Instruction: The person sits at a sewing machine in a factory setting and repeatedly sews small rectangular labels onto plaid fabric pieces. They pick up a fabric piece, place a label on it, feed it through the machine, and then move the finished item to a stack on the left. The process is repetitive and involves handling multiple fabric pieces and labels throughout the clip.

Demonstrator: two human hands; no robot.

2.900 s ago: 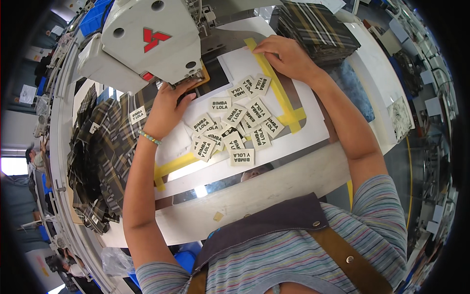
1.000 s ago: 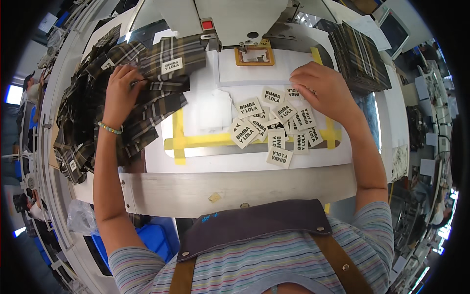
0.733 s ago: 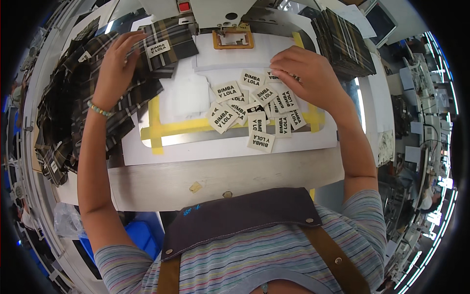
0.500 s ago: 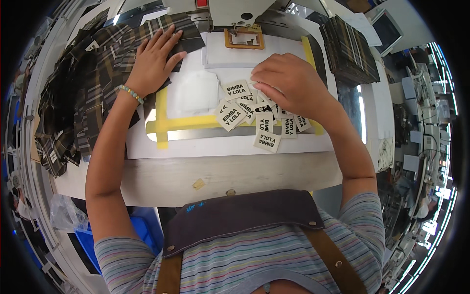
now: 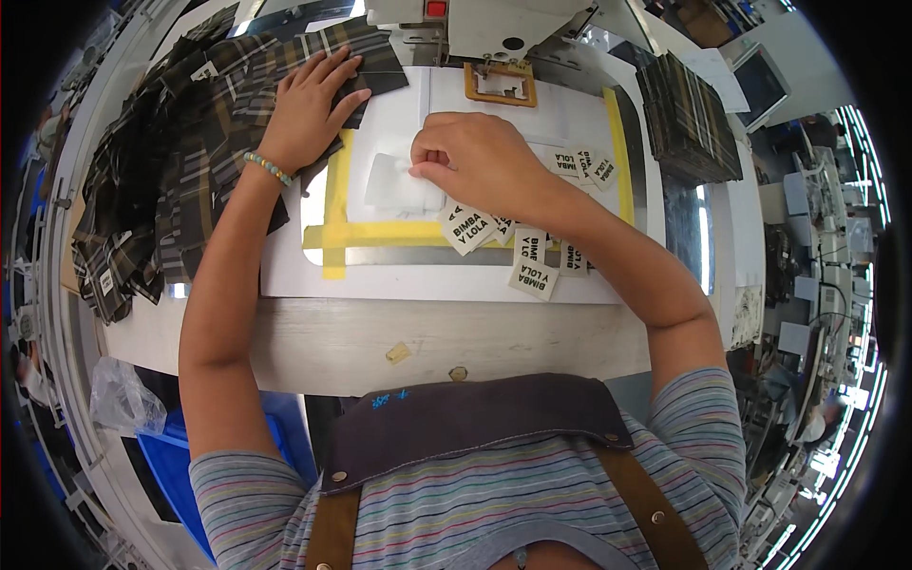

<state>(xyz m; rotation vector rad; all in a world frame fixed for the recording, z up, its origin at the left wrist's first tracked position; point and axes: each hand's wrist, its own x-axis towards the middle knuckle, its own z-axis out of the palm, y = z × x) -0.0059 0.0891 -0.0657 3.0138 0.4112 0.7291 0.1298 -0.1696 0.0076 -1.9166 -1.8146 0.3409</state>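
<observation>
My left hand [image 5: 312, 112] lies flat with fingers spread on dark plaid fabric [image 5: 223, 104], near a cut piece's right edge. My right hand [image 5: 484, 166] is pinched over a small pile of thin white sheets [image 5: 394, 190]. Its thumb and index finger meet at the pile's upper right and appear to grip a white sheet. Several cream labels [image 5: 532, 277] with dark print lie loose and overlapping below and right of that hand, partly hidden by my wrist and forearm.
A sewing machine head [image 5: 513, 33] stands at the far side above an orange frame [image 5: 501, 87]. Yellow tape [image 5: 380, 235] borders the white work surface. At the right is a stack of folded plaid pieces [image 5: 689, 119]. A blue bin [image 5: 176, 475] sits below the table at left.
My right hand has moved left from above the labels to the white sheets, uncovering labels farther right. My left hand stays spread on the plaid fabric. The whole view has shifted slightly.
</observation>
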